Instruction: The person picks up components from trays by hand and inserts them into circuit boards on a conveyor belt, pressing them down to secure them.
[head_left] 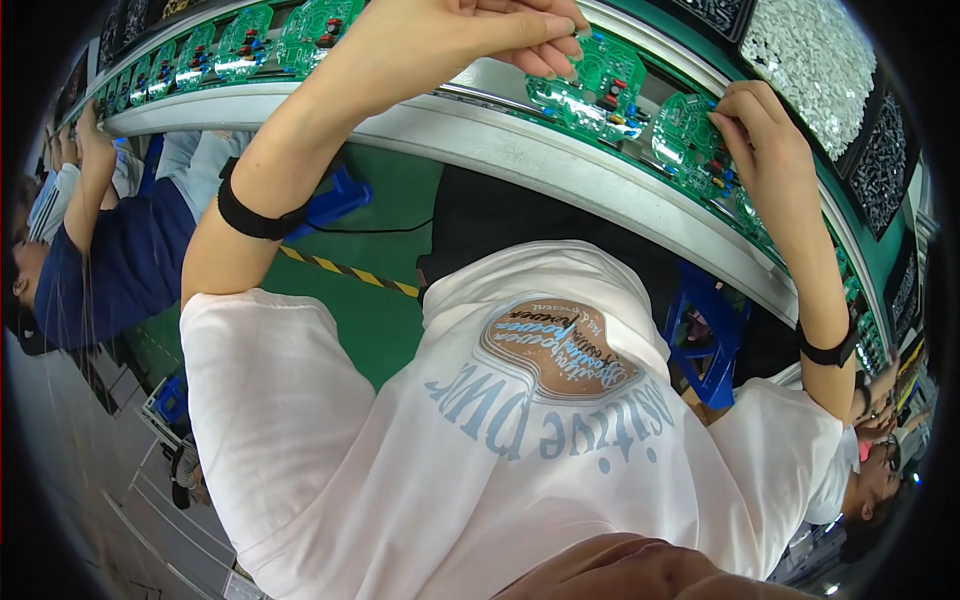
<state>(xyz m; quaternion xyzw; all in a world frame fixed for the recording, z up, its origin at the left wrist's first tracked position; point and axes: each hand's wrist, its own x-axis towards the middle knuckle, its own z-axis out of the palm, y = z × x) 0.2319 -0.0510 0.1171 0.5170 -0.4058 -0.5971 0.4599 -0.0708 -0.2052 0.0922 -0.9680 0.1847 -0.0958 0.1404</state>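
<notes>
Green circuit boards fitted with small red, blue and silver components lie in a row along a conveyor track. My left hand point(500, 40) is over the track with thumb and fingers drawn together; anything between them is too small to make out. Just beside its fingertips is one circuit board point(612, 85). To the right, a second board point(685, 135) lies beneath the fingertips of my right hand point(765, 130). Its thumb and forefinger are bent into a pinch at that board's right edge, and what they grip is hidden. Black bands circle both my arms.
A pale metal rail point(480, 135) edges the track on my side. Beyond it at right stand a bin of clear-white small parts point(810, 75) and a dark bin of grey parts point(880, 180). More boards point(240, 42) run leftward. Co-workers sit at both sides; blue stools point(335, 200) stand below.
</notes>
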